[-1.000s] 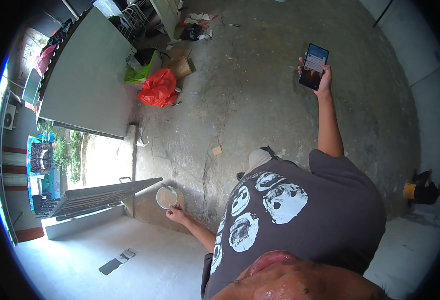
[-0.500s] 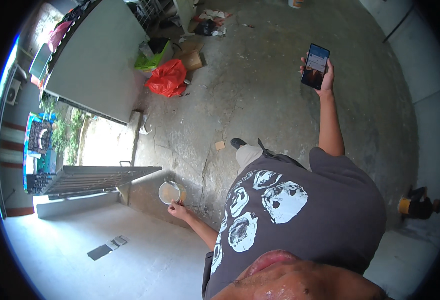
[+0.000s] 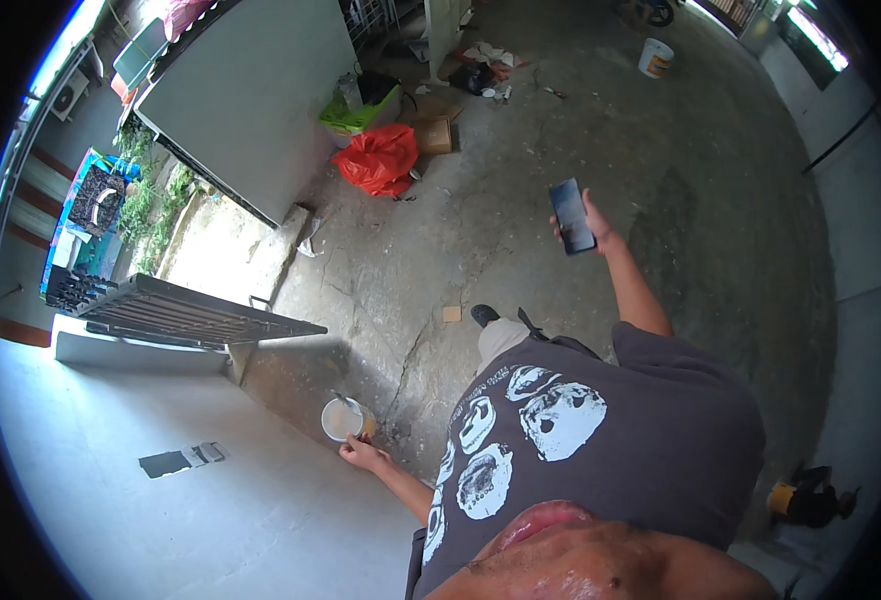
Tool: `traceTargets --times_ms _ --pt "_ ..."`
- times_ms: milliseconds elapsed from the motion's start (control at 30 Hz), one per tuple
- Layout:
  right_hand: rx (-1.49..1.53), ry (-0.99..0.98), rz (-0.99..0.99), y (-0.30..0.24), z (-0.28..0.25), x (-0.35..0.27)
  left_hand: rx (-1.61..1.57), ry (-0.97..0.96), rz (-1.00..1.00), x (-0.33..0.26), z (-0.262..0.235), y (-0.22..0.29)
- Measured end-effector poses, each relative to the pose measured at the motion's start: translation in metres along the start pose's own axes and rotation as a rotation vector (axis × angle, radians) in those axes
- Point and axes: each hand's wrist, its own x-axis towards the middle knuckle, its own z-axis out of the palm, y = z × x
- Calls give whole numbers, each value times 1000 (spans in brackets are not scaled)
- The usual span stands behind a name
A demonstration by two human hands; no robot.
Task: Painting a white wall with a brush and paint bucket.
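My right hand is wrapped round a smartphone, held out over the floor with its screen facing up. At the lower left, my left hand grips the near rim of a round, pale plastic tub. Something pale lies inside the tub, and a small slim object leans at its far rim, too small to name. The tub hangs beside the white wall, which carries a grey patch.
A slatted metal gate stands at the left by a bright doorway. Farther off are a red plastic bag, a green-topped bin, a cardboard box and a white bucket. A small tan square lies on the concrete floor.
My right hand has brought the phone leftward and nearer my body, and its screen looks dimmer. The left hand keeps hold of the tub. The whole view has shifted, showing more of the far room.
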Motion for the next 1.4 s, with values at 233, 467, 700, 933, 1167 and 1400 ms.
traceTargets --times_ms 233,467,700,933,1167,1400 --pt "-1837 -401 1298 119 -49 65 2 41 34 30 38 -4" --pt "-1891 -891 1227 145 -26 93 17 53 12 33 124 4" --pt "-1725 -744 1082 15 75 133 4 -33 56 41 245 33" --pt "-1421 -892 560 47 -11 193 -5 -80 33 27 328 54" --pt "-1662 -875 518 52 -8 248 28 -49 43 37 361 51" --pt "-802 -882 1081 3 -51 271 35 12 21 43 371 49"
